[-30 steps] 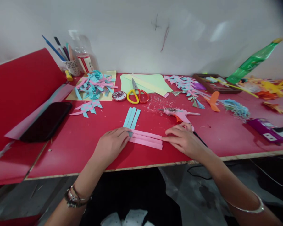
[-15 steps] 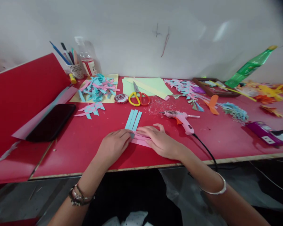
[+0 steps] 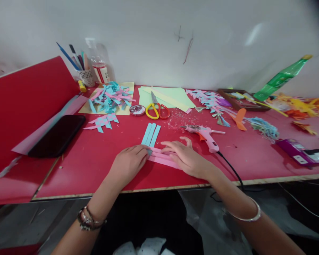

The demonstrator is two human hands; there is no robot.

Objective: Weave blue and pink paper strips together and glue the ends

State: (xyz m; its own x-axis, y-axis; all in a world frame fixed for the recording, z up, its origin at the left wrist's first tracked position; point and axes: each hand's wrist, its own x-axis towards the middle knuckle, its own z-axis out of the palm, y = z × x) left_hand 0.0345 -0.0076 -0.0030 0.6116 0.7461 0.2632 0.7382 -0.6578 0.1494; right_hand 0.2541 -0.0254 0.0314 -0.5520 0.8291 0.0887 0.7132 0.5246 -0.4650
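Observation:
Several blue paper strips (image 3: 151,134) and pink paper strips (image 3: 163,160) cross each other near the table's front edge. My left hand (image 3: 130,161) presses on the crossing, fingers together and holding the strips against the table; it covers part of where they overlap. Over the right part of the pink strips lies my right hand (image 3: 188,157), its fingers stretched out and apart. Blue ends stick out beyond my left fingertips, away from me.
Right of my hands lies a pink glue gun (image 3: 206,136) with a black cord. Behind are scissors (image 3: 156,108), a round tin (image 3: 137,110), green paper sheets (image 3: 164,97) and a heap of cut strips (image 3: 111,97). A black phone (image 3: 58,136) lies at the left.
My right hand has slid to the right along the pink strips, uncovering more of them. My left hand stays at the crossing.

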